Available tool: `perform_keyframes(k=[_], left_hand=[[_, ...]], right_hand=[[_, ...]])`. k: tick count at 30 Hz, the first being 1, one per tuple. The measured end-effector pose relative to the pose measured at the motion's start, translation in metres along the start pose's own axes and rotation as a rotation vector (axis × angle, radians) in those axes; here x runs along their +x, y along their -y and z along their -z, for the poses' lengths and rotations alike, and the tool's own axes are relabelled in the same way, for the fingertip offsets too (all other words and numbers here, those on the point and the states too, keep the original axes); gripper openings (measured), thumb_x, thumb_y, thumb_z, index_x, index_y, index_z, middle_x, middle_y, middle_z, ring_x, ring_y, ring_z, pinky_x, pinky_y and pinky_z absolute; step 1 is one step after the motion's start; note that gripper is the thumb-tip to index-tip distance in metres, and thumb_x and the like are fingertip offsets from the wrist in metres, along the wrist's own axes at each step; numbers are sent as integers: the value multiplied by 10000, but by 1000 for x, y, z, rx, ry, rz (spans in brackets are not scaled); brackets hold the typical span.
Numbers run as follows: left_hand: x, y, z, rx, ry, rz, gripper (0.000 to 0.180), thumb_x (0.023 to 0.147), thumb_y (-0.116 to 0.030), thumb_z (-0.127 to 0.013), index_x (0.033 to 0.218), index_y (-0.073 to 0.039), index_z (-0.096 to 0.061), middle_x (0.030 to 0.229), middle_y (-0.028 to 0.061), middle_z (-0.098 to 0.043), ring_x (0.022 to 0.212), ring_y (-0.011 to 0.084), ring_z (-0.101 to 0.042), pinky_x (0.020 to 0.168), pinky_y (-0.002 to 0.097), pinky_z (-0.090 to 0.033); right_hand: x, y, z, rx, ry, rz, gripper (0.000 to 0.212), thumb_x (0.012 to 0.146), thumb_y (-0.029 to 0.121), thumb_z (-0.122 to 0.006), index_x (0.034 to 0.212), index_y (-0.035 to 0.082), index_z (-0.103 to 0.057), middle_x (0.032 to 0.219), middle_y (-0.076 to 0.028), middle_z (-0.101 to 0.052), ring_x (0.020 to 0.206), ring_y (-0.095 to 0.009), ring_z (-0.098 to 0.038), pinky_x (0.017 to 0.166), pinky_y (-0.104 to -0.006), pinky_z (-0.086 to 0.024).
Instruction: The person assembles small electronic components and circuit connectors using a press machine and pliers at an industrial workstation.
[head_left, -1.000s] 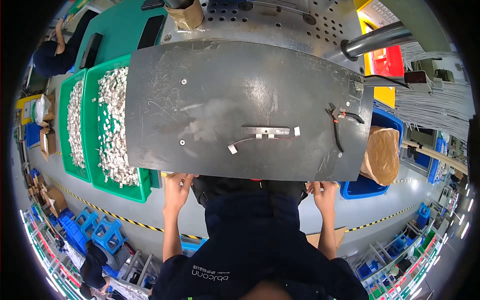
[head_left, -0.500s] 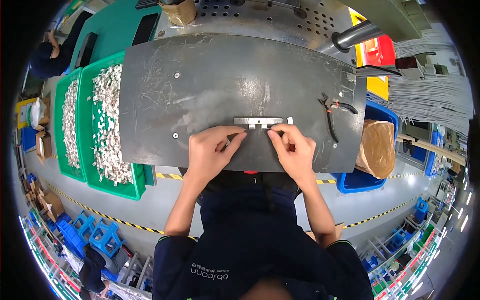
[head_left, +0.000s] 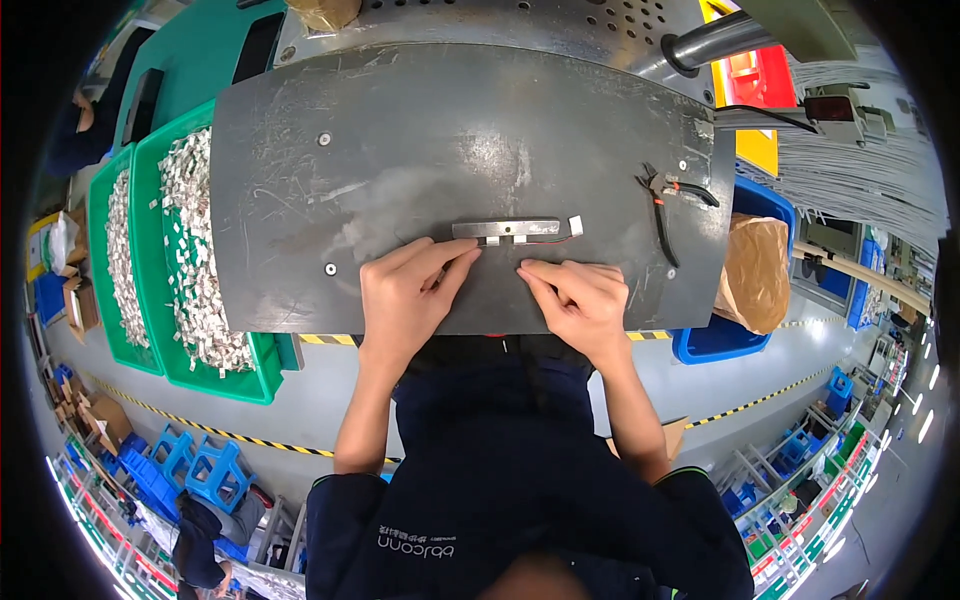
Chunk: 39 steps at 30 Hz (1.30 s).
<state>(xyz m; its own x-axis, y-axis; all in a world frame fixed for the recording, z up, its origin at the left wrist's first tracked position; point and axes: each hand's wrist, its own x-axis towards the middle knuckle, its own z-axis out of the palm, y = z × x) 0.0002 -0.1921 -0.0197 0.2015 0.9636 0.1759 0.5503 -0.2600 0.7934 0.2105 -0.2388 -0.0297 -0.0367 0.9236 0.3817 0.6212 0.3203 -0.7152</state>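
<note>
On the dark grey work plate (head_left: 400,110) lies a narrow metal bar (head_left: 505,229), with two small white connectors (head_left: 519,240) against its near edge. Thin dark and red wires run right from there to another white connector (head_left: 575,226). My left hand (head_left: 405,295) is closed in a pinch beside the left-hand connector. Whatever sits between those fingertips is too small to make out. Below the bar, my right hand (head_left: 585,300) has thumb and forefinger drawn together, apart from the connectors, with nothing visible in them.
Cutting pliers (head_left: 658,185) lie toward the plate's right side. Green trays (head_left: 262,385) full of small white connectors stand on the left. At right, a blue bin (head_left: 700,347) holds a brown paper bag (head_left: 755,275). A metal post (head_left: 715,45) rises behind.
My right hand has come away from the right-hand connector and moved slightly nearer me. Wires and the white end connector now show right of the bar. My view has shifted a little.
</note>
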Motion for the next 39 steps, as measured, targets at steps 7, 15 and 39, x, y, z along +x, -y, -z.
perform_keyframes(k=[7, 15, 39], left_hand=[[2, -1, 2, -5, 43, 0, 95, 825, -46, -844, 911, -64, -807, 611, 37, -571, 475, 147, -480, 470, 318, -387], [6, 2, 19, -135, 269, 16, 62, 847, -20, -811, 885, -53, -774, 680, 37, -605, 503, 148, -494, 515, 305, -413], [-2, -40, 22, -1362, 189, 523, 227, 1089, -225, -637, 1158, -23, -717, 1053, 131, -806, 945, 94, -675, 835, 262, -446]], right_hand=[[8, 9, -1, -64, -108, -190, 175, 813, -11, -865, 975, 44, -829, 556, -36, -561, 430, -74, -416, 451, -264, -330], [6, 4, 5, -18, -4, -216, 112, 846, -2, -821, 939, 59, -812, 663, -60, -675, 454, -113, -475, 474, -278, -385], [30, 48, 42, 1562, 64, -783, 106, 1036, 79, -669, 1096, -8, -659, 966, -72, -658, 761, -132, -573, 733, -283, -472]])
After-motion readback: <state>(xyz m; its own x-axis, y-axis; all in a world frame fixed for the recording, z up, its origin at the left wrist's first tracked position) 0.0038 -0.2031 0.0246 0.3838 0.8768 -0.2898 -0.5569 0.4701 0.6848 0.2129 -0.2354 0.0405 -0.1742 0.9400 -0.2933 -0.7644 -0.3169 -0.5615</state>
